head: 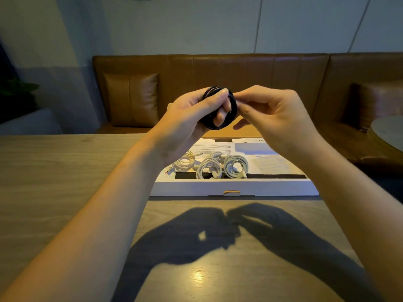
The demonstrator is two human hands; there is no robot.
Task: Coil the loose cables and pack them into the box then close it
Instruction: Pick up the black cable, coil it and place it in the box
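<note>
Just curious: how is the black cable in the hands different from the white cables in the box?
The black cable is dark and held in the air by both hands; the white cables are pale and lie in the open box. There is one black coil, several white. All are wound into loops.

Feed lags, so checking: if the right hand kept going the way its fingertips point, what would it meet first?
The black coil, which its fingertips already seem to touch, then the left hand holding it. Depth is hard to judge.

Box on table, three coiled cables inside, sofa behind table
</note>
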